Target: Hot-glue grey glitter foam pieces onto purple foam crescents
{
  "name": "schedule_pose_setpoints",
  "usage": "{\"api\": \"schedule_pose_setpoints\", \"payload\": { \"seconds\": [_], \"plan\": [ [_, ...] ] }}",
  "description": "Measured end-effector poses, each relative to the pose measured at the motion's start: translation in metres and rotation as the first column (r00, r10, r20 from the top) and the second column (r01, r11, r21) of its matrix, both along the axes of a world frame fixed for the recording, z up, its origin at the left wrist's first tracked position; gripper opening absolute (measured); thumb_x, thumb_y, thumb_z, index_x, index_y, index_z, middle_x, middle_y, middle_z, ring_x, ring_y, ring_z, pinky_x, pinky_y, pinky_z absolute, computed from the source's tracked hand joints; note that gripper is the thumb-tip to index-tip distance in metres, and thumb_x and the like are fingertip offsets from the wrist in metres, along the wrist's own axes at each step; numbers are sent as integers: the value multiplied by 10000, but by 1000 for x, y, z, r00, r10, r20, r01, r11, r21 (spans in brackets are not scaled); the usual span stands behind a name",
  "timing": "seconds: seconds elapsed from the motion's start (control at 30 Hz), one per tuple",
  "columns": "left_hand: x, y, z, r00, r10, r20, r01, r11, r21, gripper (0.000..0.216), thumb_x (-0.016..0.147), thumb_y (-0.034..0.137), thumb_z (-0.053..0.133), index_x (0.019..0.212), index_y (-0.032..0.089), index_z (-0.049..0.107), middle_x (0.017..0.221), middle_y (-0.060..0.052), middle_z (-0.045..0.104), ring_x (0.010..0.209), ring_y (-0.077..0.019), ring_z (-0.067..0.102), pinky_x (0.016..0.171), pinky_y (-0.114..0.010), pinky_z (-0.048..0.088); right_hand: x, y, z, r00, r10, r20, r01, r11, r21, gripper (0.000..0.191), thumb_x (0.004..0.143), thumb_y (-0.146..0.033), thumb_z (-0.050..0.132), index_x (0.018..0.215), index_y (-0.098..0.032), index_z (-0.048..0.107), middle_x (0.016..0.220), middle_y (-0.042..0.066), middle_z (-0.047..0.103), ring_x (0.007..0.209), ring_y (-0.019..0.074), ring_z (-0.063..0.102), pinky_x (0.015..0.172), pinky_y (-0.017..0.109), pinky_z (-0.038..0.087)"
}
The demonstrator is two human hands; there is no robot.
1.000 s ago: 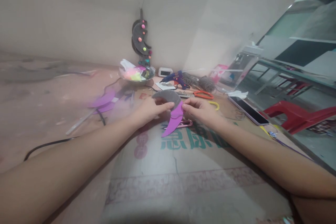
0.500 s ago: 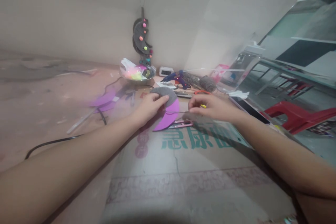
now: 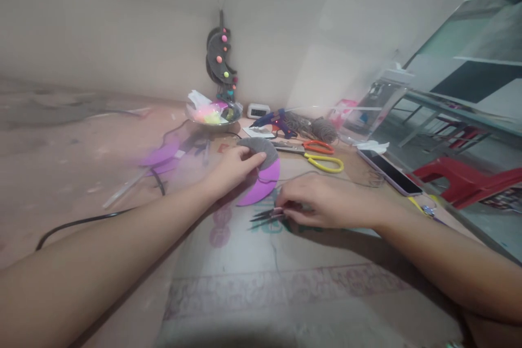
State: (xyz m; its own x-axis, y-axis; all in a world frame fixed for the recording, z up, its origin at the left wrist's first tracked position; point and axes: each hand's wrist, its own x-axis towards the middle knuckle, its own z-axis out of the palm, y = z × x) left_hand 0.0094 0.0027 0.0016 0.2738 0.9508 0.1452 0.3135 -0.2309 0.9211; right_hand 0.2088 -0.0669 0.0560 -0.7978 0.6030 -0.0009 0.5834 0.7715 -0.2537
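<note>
My left hand (image 3: 238, 166) is closed on a purple crescent (image 3: 265, 184), thumb on its upper end, where grey yarn is wound round it. From the crescent a strand of grey yarn (image 3: 338, 176) runs right across the board behind my right hand. My right hand (image 3: 314, 201) grips a pair of thread snips (image 3: 267, 216), their dark blades pointing left just below the crescent. Big scissors (image 3: 322, 156) with one orange and one yellow handle loop lie beyond my right hand.
Behind stand a glue gun (image 3: 273, 121), balls of grey yarn (image 3: 322, 129), a small white clock (image 3: 258, 111) and a bowl of colourful bits (image 3: 214, 119). A phone (image 3: 389, 171) lies right. Purple pieces (image 3: 163, 157) and a black cable (image 3: 81, 221) are left.
My right hand has let go of the yarn strand, come down toward me and picked up the thread snips from the board. My left hand keeps its hold on the crescent.
</note>
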Motion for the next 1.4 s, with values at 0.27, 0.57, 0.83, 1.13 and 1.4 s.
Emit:
{"api": "schedule_pose_setpoints", "payload": {
  "seconds": [0.27, 0.57, 0.83, 1.13, 1.4],
  "plan": [
    [1, 2, -6, 998, -61, -34, 62, 998, 21, 363, 769, 513, 571, 623, 182, 540, 568, 2, 593, 489, -126, 513, 489, -247, 352, 8, 23, -14, 758, -391, -523, 475, 879, 32, 253, 948, -262, 361, 1053, -187, 578, 967, 58, 655, 774, 148, 582, 677, 274, 451],
    [2, 2, -8, 993, -57, -108, 67, 994, 86, 344, 776, 480, 563, 597, 187, 546, 541, 3, 583, 523, -145, 520, 502, -258, 348, 16, 35, -43, 733, -333, -593, 534, 821, 200, 298, 905, -398, 491, 1036, -176, 642, 970, 86, 694, 864, 216, 639, 743, 331, 490],
    [2, -2, -3, 982, -68, -178, 84, 993, 84, 357, 780, 492, 535, 628, 171, 568, 592, -5, 603, 539, -141, 519, 503, -252, 336, 22, 41, -44, 917, -232, -326, 388, 712, 586, 344, 933, -376, 461, 1156, -163, 615, 1013, 119, 689, 923, 224, 638, 788, 342, 489],
    [3, -3, 1, 971, -78, -228, 102, 990, 100, 317, 795, 434, 518, 629, 168, 568, 574, 10, 588, 523, -122, 495, 522, -244, 343, 21, 40, -42, 923, -283, -259, 383, 644, 662, 400, 937, -411, 434, 1181, -158, 624, 928, 110, 679, 844, 210, 640, 717, 312, 486],
    [3, -3, 0, 968, -79, -236, 105, 990, 98, 331, 790, 451, 516, 630, 165, 563, 604, -5, 608, 549, -133, 516, 521, -247, 346, 22, 41, -43, 926, -285, -249, 376, 623, 686, 404, 933, -414, 444, 1178, -154, 633, 894, 102, 679, 807, 203, 638, 679, 300, 473]
  ]
}}
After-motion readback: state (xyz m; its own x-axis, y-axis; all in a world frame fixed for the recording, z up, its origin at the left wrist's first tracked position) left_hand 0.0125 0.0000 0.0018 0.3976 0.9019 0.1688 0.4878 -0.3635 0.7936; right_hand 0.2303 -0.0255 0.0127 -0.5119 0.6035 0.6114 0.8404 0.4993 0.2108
